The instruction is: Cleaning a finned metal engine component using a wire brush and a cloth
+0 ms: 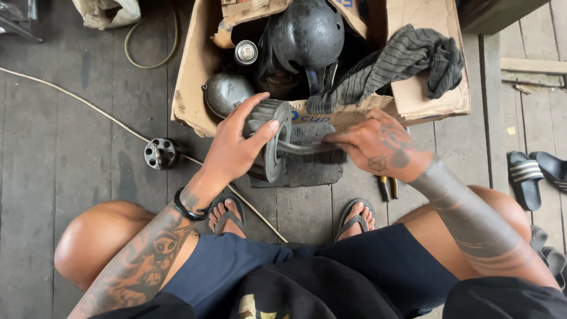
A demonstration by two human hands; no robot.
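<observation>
Okay, head view only: left hand (pixel 233 147) is wrapped around a dark ribbed metal cylinder part (pixel 269 139), fingers curled over its top, thumb across the flat end face. The part stands on edge on a dark block (pixel 313 165) lying on the plank floor (pixel 71 153). Right hand (pixel 378 145) is clenched on a thin metal tool (pixel 298 147), its blurred tip touching the part's end face. Just behind sits a torn cardboard box (pixel 195 71) holding a black helmet (pixel 307 35), a round grey metal piece (pixel 224 91) and a spray can (pixel 246 52); a grey rag (pixel 401 59) drapes over its flap. Small round hub (pixel 160 153) lies left by a cord (pixel 88 106). Pliers (pixel 387 188) lie under the right wrist. Sandals (pixel 531 174) sit far right.
</observation>
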